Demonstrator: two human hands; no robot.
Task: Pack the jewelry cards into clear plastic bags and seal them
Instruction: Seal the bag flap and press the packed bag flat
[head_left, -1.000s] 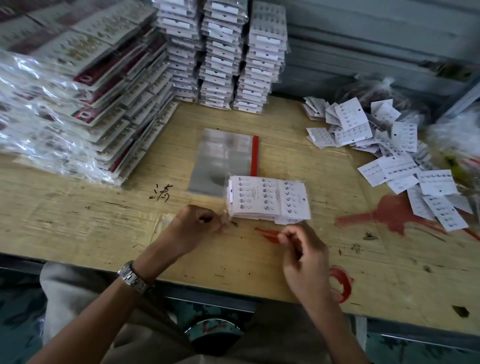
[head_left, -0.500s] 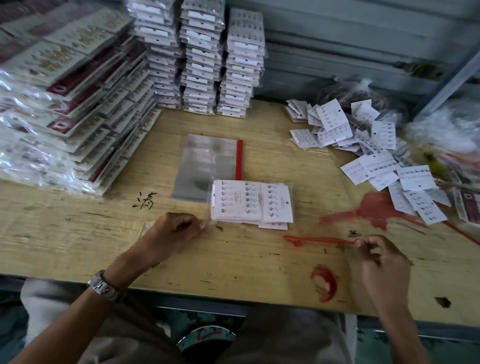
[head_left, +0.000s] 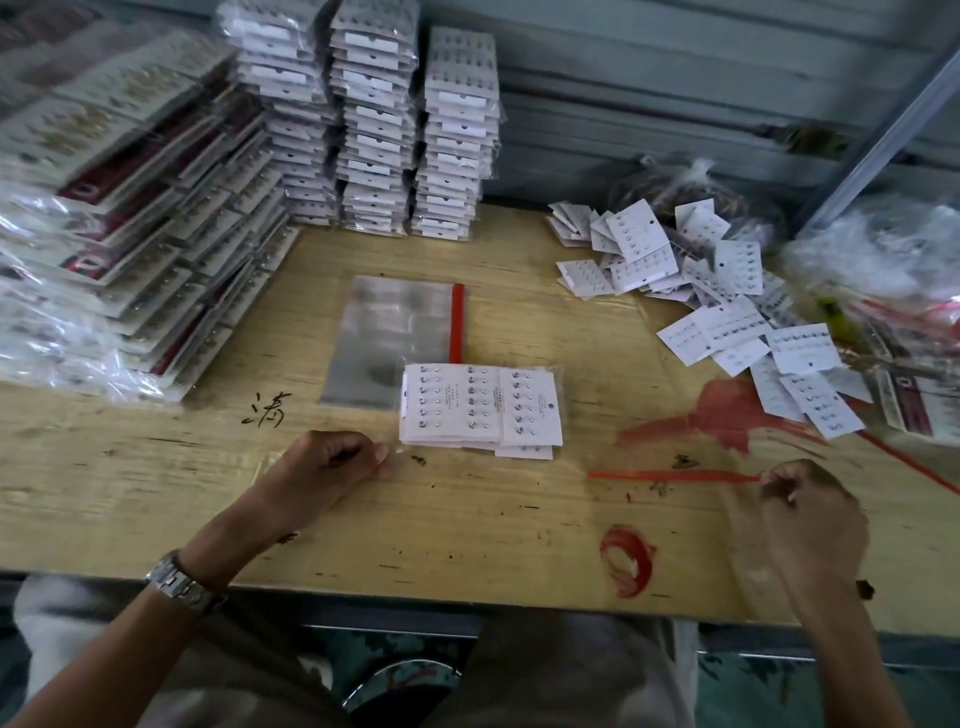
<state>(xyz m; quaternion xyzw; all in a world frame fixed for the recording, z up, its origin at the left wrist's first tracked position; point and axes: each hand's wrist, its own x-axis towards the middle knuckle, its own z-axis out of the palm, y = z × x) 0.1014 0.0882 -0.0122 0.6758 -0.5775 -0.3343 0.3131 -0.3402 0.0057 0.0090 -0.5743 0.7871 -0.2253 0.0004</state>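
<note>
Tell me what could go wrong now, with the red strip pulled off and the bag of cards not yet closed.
1. The right hand holds the red strip clear of the bag of cards, so the flap's glue is probably bare. It may stick to the table, stick to the left hand that pinches it, or close crooked.
2. The cards in the bag lie uneven, with one jutting at the near edge. It might catch in the seal.

We record one handwritten black Chinese character (head_left: 265, 410) on the bench (head_left: 156, 493), left of centre; its reading is uncertain. Printed lines on the bagged jewelry cards (head_left: 480, 408) are too small to read.
</note>
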